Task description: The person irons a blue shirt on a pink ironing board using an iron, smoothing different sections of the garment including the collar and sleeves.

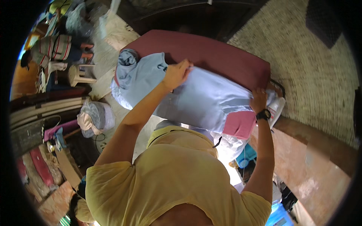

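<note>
A light blue garment [200, 96] is lying spread across the maroon padded board [218, 51], whose bare surface is showing toward 1 o'clock. Relative to the garment's centre, the left hand [178, 74] is pinching the far edge at 11 o'clock. The right hand [258, 100] is touching the cloth at 3 o'clock; its grip cannot be determined. Bunched cloth [127, 59] is resting at 10 o'clock.

Loose, creased yellow short-sleeved cloth shirt [181, 165] on show | and there, beyond its right sleeve [257, 207], a round black wristwatch [264, 114]!
</note>
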A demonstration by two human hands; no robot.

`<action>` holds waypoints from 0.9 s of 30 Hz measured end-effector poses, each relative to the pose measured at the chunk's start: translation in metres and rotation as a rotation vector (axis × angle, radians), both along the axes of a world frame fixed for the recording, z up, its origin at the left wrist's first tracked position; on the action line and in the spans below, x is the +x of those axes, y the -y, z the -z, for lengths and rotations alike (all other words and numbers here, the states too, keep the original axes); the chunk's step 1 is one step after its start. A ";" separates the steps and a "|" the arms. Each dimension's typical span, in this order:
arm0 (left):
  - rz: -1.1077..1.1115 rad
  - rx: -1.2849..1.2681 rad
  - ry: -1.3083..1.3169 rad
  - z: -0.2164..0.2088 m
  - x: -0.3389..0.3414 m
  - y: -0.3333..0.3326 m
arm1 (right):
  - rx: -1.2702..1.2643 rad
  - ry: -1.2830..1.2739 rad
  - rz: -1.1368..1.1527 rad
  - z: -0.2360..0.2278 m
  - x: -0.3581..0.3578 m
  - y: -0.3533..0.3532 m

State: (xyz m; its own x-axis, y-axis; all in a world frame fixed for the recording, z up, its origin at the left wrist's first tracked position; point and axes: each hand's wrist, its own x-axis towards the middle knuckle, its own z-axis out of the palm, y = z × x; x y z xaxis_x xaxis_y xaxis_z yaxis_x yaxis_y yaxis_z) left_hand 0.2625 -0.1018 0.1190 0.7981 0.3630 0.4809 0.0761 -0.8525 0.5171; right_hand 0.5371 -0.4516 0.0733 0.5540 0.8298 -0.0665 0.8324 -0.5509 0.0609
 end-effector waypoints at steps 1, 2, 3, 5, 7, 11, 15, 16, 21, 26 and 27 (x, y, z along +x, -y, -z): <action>0.004 0.016 -0.016 -0.007 -0.020 0.003 | 0.014 0.038 -0.051 -0.008 0.001 0.000; 0.007 0.029 -0.032 -0.015 -0.037 0.008 | 0.027 0.077 -0.103 -0.015 0.005 0.001; -0.008 0.015 -0.041 -0.023 -0.052 0.016 | -0.008 0.071 -0.075 -0.020 0.012 0.005; -0.039 -0.013 -0.065 -0.040 -0.075 0.025 | -0.161 -0.022 -0.004 -0.046 0.018 -0.010; -0.081 -0.028 0.015 -0.052 -0.082 0.018 | -0.182 0.060 -0.014 -0.053 0.040 -0.024; -0.286 0.077 -0.014 -0.068 -0.079 -0.022 | -0.214 0.166 0.038 -0.085 0.050 -0.090; -0.418 0.036 -0.042 -0.040 -0.055 -0.102 | -0.491 -0.037 0.131 -0.064 0.063 -0.177; -0.440 -0.003 -0.111 -0.023 -0.049 -0.118 | -0.471 -0.020 0.173 -0.054 0.061 -0.190; -0.456 0.172 -0.279 0.052 -0.047 -0.133 | 0.282 0.057 0.408 -0.028 0.018 -0.173; -0.182 0.134 -0.229 0.056 0.014 -0.085 | 0.564 -0.031 0.904 0.013 0.009 -0.125; -0.153 0.071 -0.214 0.056 0.026 -0.077 | 0.571 -0.094 1.016 0.012 0.002 -0.128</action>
